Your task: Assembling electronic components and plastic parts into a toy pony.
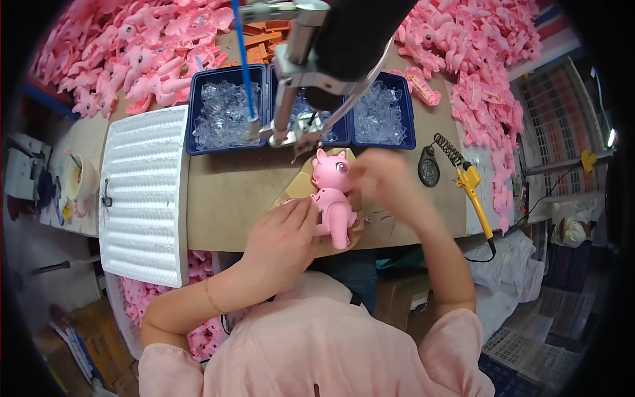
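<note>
A pink toy pony (pixel 335 218) with a large eye on its head lies on a pale yellow block (pixel 297 188) at the table's near edge. Over its body rest the fingers of my left hand (pixel 284 235), which grips the toy from the left side. My right hand (pixel 389 177) is beside the pony's head; motion smears its fingers, so I cannot make out whether they touch the head or hold anything. Just beyond the toy hangs the lower end of a metal screwdriving fixture (pixel 307 129).
Blue bins (pixel 192 109) of clear plastic parts line the back. Pink toy parts (pixel 142 59) are heaped far left, with another heap (pixel 469 40) far right. A white ridged foam tray (pixel 142 198) stands left. A yellow-handled soldering iron (pixel 473 192) lies right, near a dark round-ended object (pixel 428 167).
</note>
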The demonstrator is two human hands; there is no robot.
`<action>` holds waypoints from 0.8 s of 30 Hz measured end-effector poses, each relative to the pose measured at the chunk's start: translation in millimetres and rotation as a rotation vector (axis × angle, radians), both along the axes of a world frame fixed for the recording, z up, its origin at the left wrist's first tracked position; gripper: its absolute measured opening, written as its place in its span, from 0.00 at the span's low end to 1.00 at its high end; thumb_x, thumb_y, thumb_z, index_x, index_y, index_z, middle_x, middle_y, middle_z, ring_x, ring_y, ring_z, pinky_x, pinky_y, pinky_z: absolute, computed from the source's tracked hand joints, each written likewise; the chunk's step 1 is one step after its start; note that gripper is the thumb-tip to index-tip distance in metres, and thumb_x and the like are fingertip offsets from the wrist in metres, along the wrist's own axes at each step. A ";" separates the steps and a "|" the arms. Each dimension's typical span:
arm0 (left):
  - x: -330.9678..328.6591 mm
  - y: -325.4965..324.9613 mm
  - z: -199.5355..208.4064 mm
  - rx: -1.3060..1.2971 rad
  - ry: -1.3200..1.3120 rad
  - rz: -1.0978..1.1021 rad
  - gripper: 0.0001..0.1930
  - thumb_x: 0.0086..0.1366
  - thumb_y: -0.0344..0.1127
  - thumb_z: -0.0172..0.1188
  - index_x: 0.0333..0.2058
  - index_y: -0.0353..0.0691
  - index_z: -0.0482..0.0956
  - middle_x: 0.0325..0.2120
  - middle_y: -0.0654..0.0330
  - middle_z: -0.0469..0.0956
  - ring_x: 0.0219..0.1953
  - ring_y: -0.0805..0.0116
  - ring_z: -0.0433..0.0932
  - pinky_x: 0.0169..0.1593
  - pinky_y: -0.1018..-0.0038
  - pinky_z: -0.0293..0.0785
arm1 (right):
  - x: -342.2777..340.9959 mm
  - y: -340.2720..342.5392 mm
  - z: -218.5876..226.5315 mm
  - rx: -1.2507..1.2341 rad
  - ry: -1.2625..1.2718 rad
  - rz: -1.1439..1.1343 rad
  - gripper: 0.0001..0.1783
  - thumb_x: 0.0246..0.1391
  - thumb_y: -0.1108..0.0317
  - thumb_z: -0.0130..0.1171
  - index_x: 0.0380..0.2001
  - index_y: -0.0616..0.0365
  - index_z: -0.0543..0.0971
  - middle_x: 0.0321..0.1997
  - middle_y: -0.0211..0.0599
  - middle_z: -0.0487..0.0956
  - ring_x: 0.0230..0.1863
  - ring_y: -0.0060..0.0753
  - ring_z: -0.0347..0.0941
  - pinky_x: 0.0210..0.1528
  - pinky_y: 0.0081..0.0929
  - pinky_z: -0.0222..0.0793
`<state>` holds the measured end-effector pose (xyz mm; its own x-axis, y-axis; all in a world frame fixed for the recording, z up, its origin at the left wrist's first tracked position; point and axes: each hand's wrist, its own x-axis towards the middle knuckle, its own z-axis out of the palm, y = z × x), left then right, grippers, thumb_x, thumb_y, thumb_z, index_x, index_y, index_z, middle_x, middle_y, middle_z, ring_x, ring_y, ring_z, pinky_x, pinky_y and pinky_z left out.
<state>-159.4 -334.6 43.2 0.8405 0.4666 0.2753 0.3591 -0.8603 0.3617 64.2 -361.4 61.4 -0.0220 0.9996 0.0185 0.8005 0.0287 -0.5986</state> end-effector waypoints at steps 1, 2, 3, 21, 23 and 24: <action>5.1 -1.2 5.8 -0.100 -0.012 0.004 0.25 0.47 0.33 0.59 0.45 0.29 0.70 0.42 0.50 0.73 0.45 0.57 0.72 0.47 0.67 0.70 | 13.9 13.6 -1.4 0.100 -0.109 -0.143 0.10 0.46 0.72 0.57 0.34 0.63 0.78 0.30 0.43 0.77 0.33 0.40 0.75 0.38 0.28 0.70; 11.9 -1.3 9.1 -0.095 -0.019 0.000 0.25 0.47 0.33 0.59 0.45 0.29 0.70 0.42 0.50 0.73 0.45 0.57 0.72 0.47 0.67 0.70 | 36.5 27.7 -9.7 0.215 -0.245 -0.228 0.09 0.47 0.73 0.55 0.34 0.63 0.79 0.32 0.45 0.78 0.34 0.42 0.75 0.39 0.30 0.70; 18.6 0.3 10.9 -0.110 0.107 -0.025 0.26 0.48 0.33 0.59 0.47 0.30 0.68 0.42 0.50 0.73 0.44 0.56 0.73 0.46 0.66 0.69 | 53.9 42.9 -20.2 0.182 -0.375 -0.256 0.10 0.46 0.71 0.57 0.34 0.61 0.79 0.34 0.46 0.78 0.35 0.45 0.74 0.40 0.34 0.70; -50.6 -3.3 -29.4 -2.385 -0.899 -0.032 0.40 0.50 0.50 0.66 0.57 0.40 0.57 0.52 0.53 0.65 0.54 0.59 0.67 0.56 0.63 0.68 | 82.1 76.1 -58.4 0.006 -0.470 -0.309 0.07 0.43 0.70 0.54 0.28 0.58 0.78 0.33 0.44 0.76 0.37 0.45 0.73 0.38 0.38 0.70; -56.0 -2.8 -36.9 -2.325 -0.801 -0.003 0.35 0.54 0.43 0.64 0.57 0.43 0.56 0.52 0.55 0.66 0.53 0.61 0.68 0.54 0.67 0.70 | 80.6 74.1 -59.9 0.090 -0.396 -0.372 0.07 0.43 0.70 0.55 0.28 0.59 0.78 0.32 0.45 0.75 0.36 0.46 0.73 0.38 0.38 0.70; -56.6 -3.4 -37.0 -2.326 -0.800 -0.001 0.35 0.54 0.43 0.64 0.57 0.43 0.56 0.52 0.55 0.66 0.53 0.61 0.68 0.54 0.67 0.70 | 73.6 70.7 -57.8 0.124 -0.308 -0.315 0.08 0.43 0.69 0.58 0.28 0.59 0.78 0.33 0.45 0.76 0.37 0.46 0.73 0.38 0.38 0.70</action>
